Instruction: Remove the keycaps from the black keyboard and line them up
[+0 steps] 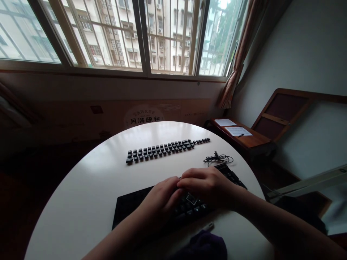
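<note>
A black keyboard (132,202) lies on the round white table (89,202); its left part looks stripped of keycaps, while keys remain at the right. Both hands are over its middle, fingertips meeting. My left hand (164,195) is closed, thumb and fingers together. My right hand (207,182) is also closed, its fingers bent down beside the left fingertips. Whatever they pinch is hidden. Just below the right hand a small pale-edged square outline (191,198) shows among the keys. Beyond the keyboard, loose black keycaps (159,150) stand in several neat rows.
A bundled black cable (218,159) lies behind the keyboard's right end. Near the front edge are a purple cloth (210,243) and a small light-coloured piece (209,226). At right, a wooden chair (253,139) holds papers (238,131) and a pen. A barred window stands behind.
</note>
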Demonstrator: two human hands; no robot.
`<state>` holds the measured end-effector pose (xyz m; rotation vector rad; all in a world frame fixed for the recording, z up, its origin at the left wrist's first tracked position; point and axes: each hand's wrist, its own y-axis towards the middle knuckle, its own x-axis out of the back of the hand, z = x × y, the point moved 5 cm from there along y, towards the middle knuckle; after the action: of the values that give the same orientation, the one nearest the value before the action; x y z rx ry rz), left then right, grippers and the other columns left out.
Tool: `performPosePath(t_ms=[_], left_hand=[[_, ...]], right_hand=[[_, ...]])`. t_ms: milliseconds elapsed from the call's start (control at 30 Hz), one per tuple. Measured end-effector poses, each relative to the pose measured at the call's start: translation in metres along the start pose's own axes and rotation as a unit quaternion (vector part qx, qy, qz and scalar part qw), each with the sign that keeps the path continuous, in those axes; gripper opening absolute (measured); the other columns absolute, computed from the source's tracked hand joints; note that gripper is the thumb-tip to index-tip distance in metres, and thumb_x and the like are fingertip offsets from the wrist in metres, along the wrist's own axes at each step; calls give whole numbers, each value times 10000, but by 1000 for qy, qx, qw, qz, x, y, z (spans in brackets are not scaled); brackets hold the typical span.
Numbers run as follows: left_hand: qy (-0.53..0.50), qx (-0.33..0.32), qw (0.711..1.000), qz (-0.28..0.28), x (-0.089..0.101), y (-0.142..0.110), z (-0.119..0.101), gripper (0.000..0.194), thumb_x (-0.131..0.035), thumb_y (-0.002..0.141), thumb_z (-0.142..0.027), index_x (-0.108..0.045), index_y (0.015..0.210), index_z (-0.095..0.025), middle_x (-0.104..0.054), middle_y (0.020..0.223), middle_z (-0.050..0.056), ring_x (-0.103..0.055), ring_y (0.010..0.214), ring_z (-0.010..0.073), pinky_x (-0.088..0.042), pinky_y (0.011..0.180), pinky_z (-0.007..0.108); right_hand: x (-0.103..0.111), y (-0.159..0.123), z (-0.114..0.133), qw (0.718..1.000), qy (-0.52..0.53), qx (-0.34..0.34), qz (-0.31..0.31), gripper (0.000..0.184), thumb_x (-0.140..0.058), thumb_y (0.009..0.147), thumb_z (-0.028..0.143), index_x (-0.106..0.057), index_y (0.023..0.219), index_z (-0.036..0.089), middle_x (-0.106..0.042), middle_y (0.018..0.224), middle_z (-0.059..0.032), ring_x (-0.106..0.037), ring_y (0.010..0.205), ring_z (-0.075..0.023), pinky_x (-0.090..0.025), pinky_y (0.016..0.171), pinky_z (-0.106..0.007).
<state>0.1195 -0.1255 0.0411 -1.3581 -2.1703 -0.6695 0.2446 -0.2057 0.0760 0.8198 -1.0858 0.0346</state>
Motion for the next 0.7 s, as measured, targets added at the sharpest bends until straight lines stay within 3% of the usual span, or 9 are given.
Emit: performPosePath(t_ms=[100,167,233,367,500,700], left_hand=[[67,38,997,-29,11,-1,2,323,-367,1004,-449,-586,1030,-213,-689,1004,62,-632,880,222,-505,775,331],[132,67,989,-20,16,0,7,315,-390,993,-444,-602,980,-212,-686,955,59,-631,841,226,-493,718,326],[197,85,977,0,19,1,14,319,-412,980,-433,-618,896,-205,-681,892,59,-627,796,225,-472,663,313],[254,100,961,35,17,4,29,335,-420,968,-392,-637,808,-194,-682,828,67,-629,749,215,-450,618,294],[255,92,959,81,11,2,35,239,-474,936,-342,-653,864,-201,-690,882,67,-644,801,234,-479,686,327],[236,96,961,108,10,-1,37,184,-501,930,-342,-637,918,-220,-685,920,57,-643,848,247,-475,713,340]], right_hand=[[14,11,-40,999,-7,-41,-4,203,-540,971,189,-693,1103,212,-716,1037,-59,-683,861,-154,-542,732,-259],[25,15,-90,991,-47,-123,0,183,-596,941,207,-710,1084,202,-714,1084,-74,-683,920,-187,-532,818,-295],[29,13,-150,962,-122,-239,46,185,-649,901,210,-728,1069,212,-716,1128,-67,-680,943,-198,-508,859,-294],[20,-2,-232,937,-145,-302,94,148,-685,825,140,-771,944,162,-759,969,-93,-686,904,-237,-503,830,-309],[-4,-23,-261,928,-139,-318,133,161,-687,811,172,-780,941,181,-764,950,-71,-684,860,-209,-497,784,-270],[-22,-35,-270,933,-113,-311,139,222,-657,850,225,-766,1040,192,-756,1053,-69,-678,944,-213,-484,850,-277]])
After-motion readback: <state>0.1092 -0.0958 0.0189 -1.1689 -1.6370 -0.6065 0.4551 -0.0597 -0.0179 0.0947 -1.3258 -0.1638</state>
